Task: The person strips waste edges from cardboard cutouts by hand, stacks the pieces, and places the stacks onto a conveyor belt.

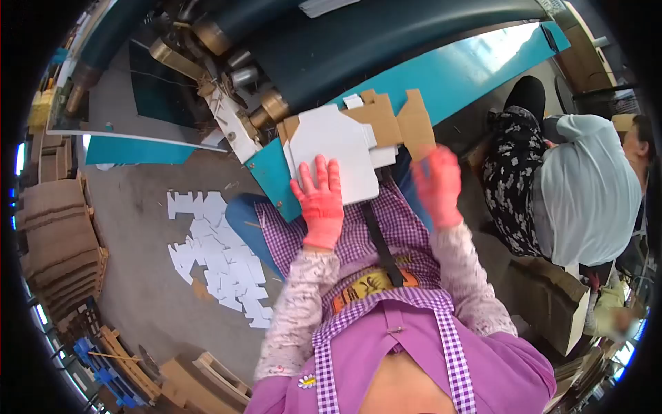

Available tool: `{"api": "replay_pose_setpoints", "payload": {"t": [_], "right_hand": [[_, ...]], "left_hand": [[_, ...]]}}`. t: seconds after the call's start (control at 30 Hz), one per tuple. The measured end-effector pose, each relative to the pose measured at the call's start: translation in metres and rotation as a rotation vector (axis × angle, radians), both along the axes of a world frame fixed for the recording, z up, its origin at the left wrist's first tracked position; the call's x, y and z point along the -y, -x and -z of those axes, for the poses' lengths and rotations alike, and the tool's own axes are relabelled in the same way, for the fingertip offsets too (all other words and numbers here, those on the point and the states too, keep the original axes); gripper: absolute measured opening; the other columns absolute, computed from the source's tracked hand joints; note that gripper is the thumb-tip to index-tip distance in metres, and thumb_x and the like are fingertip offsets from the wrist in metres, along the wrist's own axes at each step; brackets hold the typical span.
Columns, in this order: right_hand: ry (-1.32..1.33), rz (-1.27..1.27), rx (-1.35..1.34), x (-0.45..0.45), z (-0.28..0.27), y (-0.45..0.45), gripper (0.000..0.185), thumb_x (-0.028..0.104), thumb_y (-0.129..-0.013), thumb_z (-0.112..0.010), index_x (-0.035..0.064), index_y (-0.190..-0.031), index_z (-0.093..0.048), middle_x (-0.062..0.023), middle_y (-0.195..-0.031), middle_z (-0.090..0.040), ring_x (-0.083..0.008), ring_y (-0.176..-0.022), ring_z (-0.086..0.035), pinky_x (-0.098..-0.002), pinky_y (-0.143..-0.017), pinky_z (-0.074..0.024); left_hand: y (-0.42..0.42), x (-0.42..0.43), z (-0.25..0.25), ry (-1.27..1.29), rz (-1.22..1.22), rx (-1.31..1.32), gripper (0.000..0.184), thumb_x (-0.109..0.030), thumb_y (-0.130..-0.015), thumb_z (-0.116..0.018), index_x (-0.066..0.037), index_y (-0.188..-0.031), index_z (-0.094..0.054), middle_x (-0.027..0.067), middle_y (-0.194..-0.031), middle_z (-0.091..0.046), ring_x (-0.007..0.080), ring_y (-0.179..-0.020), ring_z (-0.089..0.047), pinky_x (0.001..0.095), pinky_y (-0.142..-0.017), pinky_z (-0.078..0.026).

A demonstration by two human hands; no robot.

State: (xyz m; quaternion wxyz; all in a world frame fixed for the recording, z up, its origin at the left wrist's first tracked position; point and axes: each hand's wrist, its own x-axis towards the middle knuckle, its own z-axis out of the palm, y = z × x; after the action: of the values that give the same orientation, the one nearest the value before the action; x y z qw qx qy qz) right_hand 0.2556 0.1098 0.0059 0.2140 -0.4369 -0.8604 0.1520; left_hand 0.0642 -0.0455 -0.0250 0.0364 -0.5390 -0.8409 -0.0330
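Observation:
My left hand (321,205), in a red glove, lies flat with fingers spread on a white cardboard sheet (338,152). This sheet rests on a teal board (265,181) across my lap, with more cardboard edges showing under its left side. My right hand (439,186), gloved in red too, is raised to the right of the sheet. Motion smears its fingers, close to the lower end of a brown cardboard piece (416,124); I cannot tell whether they grip it. Another brown cardboard piece (380,121) and small white bits lie beside the sheet.
Dark rollers (386,41) of a machine run behind the board. White cardboard scraps (221,252) cover the floor at left, near stacked brown cardboard (58,248). A person in a light top (586,186) sits at right, beside a cardboard box (552,300).

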Motion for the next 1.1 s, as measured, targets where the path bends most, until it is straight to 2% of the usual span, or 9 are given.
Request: {"api": "replay_pose_setpoints", "payload": {"t": [0.03,0.1,0.2,0.3,0.4,0.63,0.77,0.9,1.1], "right_hand": [[-0.195,0.205,0.027,-0.020,-0.009,0.002,0.029,0.022,-0.085,-0.068,0.0080,-0.110,-0.063,-0.0142,-0.108,-0.063,-0.0313,-0.099,-0.062,-0.0433,-0.081,-0.0514],[0.172,0.303,-0.058,-0.045,0.008,0.008,0.028,0.021,-0.085,-0.069,0.0079,-0.109,-0.064,-0.0134,-0.101,-0.065,-0.0299,-0.095,-0.063,-0.0427,-0.081,-0.0513],[0.227,0.086,-0.438,-0.045,0.010,0.027,0.025,0.012,-0.087,-0.069,0.0046,-0.111,-0.064,-0.0140,-0.103,-0.067,-0.0288,-0.099,-0.064,-0.0365,-0.086,-0.0522],[0.065,-0.263,-0.029,-0.009,-0.017,0.063,0.040,0.024,-0.079,-0.076,0.0085,-0.113,-0.064,-0.0193,-0.132,-0.055,-0.0366,-0.122,-0.052,-0.0428,-0.100,-0.0449],[0.224,-0.077,0.179,-0.007,-0.005,0.081,0.049,0.033,-0.077,-0.075,0.0123,-0.119,-0.062,-0.0219,-0.148,-0.038,-0.0391,-0.135,-0.037,-0.0441,-0.106,-0.0384],[0.263,-0.054,0.345,-0.013,-0.019,0.089,0.061,0.033,-0.079,-0.074,0.0166,-0.134,-0.054,-0.0204,-0.151,-0.033,-0.0374,-0.134,-0.038,-0.0444,-0.106,-0.0399],[0.253,-0.063,0.304,-0.010,-0.015,0.086,0.059,0.033,-0.079,-0.074,0.0166,-0.133,-0.055,-0.0210,-0.150,-0.036,-0.0377,-0.134,-0.039,-0.0445,-0.105,-0.0412],[0.216,-0.058,0.258,-0.010,-0.008,0.086,0.057,0.032,-0.078,-0.074,0.0163,-0.131,-0.057,-0.0226,-0.147,-0.039,-0.0396,-0.132,-0.040,-0.0448,-0.103,-0.0428],[0.088,-0.152,0.123,-0.009,0.000,0.090,0.051,0.027,-0.077,-0.073,0.0125,-0.124,-0.059,-0.0244,-0.140,-0.045,-0.0429,-0.122,-0.047,-0.0470,-0.098,-0.0441]], "left_hand": [[-0.006,0.000,-0.001,0.043,-0.027,-0.007,0.058,-0.015,-0.091,-0.047,-0.018,-0.148,-0.036,0.0098,-0.155,-0.029,0.0418,-0.139,-0.030,0.0684,-0.105,-0.026],[-0.005,-0.014,-0.007,0.103,-0.067,-0.041,0.060,-0.012,-0.090,-0.047,-0.018,-0.149,-0.034,0.0072,-0.157,-0.026,0.0426,-0.140,-0.027,0.0694,-0.102,-0.028],[0.003,-0.008,-0.028,0.177,-0.051,0.069,0.062,-0.012,-0.090,-0.046,-0.018,-0.150,-0.031,0.0105,-0.159,-0.020,0.0432,-0.142,-0.022,0.0748,-0.098,-0.027],[0.022,0.000,-0.038,0.284,0.047,0.162,0.069,-0.021,-0.087,-0.056,-0.022,-0.151,-0.029,0.0106,-0.160,-0.016,0.0425,-0.144,-0.017,0.0735,-0.101,-0.025],[0.041,0.001,-0.070,0.339,0.125,0.376,0.080,-0.037,-0.079,-0.070,-0.022,-0.149,-0.033,0.0082,-0.158,-0.023,0.0380,-0.145,-0.019,0.0684,-0.107,-0.020],[0.054,-0.055,-0.026,-0.061,0.233,0.218,0.050,-0.031,-0.090,-0.058,-0.024,-0.138,-0.050,0.0022,-0.152,-0.036,0.0278,-0.141,-0.030,0.0579,-0.112,-0.017],[0.050,-0.065,-0.029,0.020,0.305,0.193,0.050,-0.030,-0.092,-0.055,-0.022,-0.140,-0.048,0.0016,-0.151,-0.038,0.0271,-0.141,-0.030,0.0530,-0.115,-0.016],[0.065,-0.026,-0.024,-0.472,-0.218,0.464,0.055,-0.024,-0.083,-0.067,-0.012,-0.134,-0.051,0.0099,-0.142,-0.046,0.0317,-0.130,-0.044,0.0438,-0.107,-0.037],[0.079,-0.007,-0.038,-0.149,-0.230,0.459,0.064,-0.018,-0.079,-0.072,-0.010,-0.137,-0.047,0.0137,-0.140,-0.048,0.0353,-0.123,-0.049,0.0433,-0.104,-0.041]]}}
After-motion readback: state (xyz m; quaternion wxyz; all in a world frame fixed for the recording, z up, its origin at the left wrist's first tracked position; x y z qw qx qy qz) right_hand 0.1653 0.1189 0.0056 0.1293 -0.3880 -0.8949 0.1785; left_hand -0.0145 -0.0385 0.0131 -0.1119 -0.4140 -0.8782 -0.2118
